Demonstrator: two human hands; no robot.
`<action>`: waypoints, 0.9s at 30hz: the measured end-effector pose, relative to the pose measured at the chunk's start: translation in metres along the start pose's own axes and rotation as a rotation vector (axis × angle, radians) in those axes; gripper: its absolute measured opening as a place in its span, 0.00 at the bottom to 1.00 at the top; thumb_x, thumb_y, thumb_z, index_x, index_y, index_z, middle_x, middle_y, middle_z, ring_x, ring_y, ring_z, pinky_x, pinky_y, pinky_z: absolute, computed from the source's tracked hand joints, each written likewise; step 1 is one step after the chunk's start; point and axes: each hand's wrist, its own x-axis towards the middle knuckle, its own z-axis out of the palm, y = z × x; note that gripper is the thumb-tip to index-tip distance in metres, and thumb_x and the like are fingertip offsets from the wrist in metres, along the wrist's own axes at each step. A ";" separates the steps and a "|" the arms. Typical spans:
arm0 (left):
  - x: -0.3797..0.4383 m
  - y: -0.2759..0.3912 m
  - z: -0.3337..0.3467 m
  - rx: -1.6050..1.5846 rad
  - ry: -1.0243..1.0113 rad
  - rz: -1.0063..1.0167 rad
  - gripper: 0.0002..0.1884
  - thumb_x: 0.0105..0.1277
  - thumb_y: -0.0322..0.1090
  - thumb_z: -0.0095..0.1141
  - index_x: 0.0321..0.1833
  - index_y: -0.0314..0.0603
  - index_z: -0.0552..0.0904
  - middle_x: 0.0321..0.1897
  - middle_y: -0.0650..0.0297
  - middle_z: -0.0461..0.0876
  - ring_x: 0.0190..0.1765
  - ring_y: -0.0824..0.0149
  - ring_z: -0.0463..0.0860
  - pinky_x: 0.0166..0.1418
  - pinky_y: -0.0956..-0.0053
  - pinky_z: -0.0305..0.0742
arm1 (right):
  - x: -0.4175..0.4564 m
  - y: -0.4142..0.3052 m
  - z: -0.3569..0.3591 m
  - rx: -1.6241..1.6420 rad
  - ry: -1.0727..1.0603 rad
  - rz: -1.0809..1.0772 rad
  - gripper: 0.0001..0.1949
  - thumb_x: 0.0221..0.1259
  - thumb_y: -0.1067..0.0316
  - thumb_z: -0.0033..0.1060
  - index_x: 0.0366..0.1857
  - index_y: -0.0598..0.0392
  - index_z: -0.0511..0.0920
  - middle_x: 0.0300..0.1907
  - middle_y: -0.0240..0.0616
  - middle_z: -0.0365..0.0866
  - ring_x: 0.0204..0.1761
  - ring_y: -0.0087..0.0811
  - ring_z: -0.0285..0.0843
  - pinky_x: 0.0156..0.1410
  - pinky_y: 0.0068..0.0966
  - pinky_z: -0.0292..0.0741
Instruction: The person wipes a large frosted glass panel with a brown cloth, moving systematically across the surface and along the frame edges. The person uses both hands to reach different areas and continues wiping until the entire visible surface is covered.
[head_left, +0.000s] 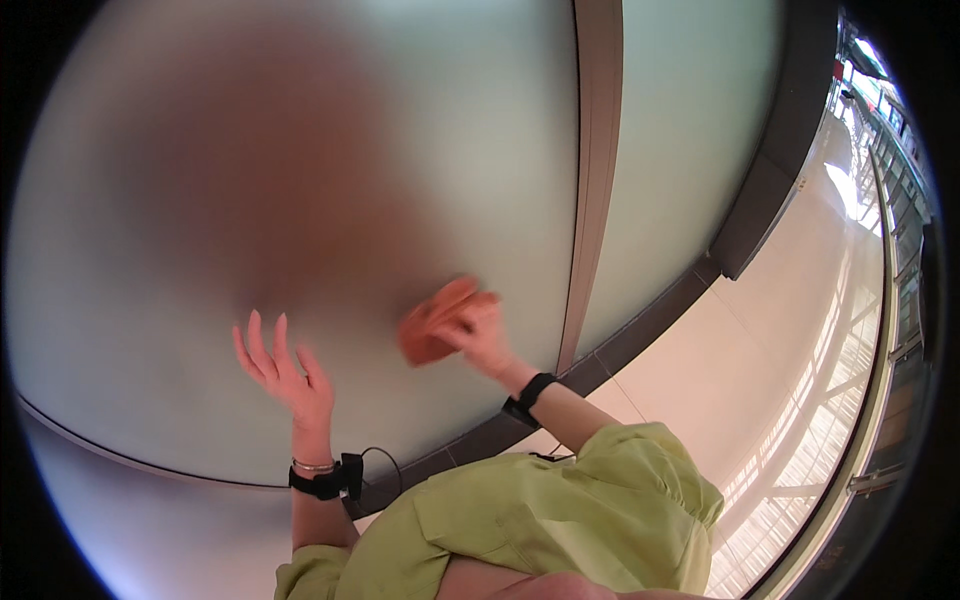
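Note:
A large frosted glass panel (480, 195) stands before me, with a blurred reddish-brown shape showing in it. My right hand (480, 337) grips a folded orange-red cloth (435, 322) that lies against the panel; the hand and cloth are slightly blurred. To its left, my left hand (289, 371) is raised at the glass with its fingers spread and nothing in it. Whether its fingertips touch the glass cannot be told. Black bands circle both wrists, and a thin cable loops beside the left one.
A brown metal upright (596, 180) divides the panel from more frosted glass. Dark base trim (637, 330) runs along the pale tiled floor (690, 360). At the far right a railing (885, 300) curves past the walkway.

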 end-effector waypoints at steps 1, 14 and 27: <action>-0.002 -0.001 0.000 0.009 -0.003 -0.004 0.23 0.72 0.27 0.49 0.70 0.37 0.77 0.77 0.50 0.66 0.79 0.33 0.57 0.76 0.39 0.60 | 0.008 -0.004 -0.030 0.102 0.235 0.070 0.14 0.66 0.65 0.66 0.54 0.48 0.83 0.60 0.42 0.76 0.63 0.49 0.73 0.68 0.46 0.71; 0.005 0.004 -0.011 0.110 0.046 -0.040 0.28 0.76 0.33 0.46 0.79 0.39 0.67 0.83 0.53 0.60 0.83 0.31 0.49 0.80 0.29 0.42 | 0.076 -0.121 -0.085 -0.663 0.235 -0.959 0.22 0.58 0.68 0.64 0.58 0.35 0.83 0.61 0.44 0.74 0.67 0.52 0.71 0.72 0.59 0.65; 0.006 0.007 0.003 0.149 0.099 -0.037 0.30 0.70 0.28 0.49 0.78 0.38 0.68 0.83 0.51 0.59 0.83 0.29 0.49 0.80 0.26 0.37 | 0.234 -0.250 -0.261 -0.659 0.786 -0.854 0.31 0.59 0.67 0.73 0.70 0.52 0.73 0.70 0.59 0.65 0.72 0.61 0.62 0.74 0.50 0.66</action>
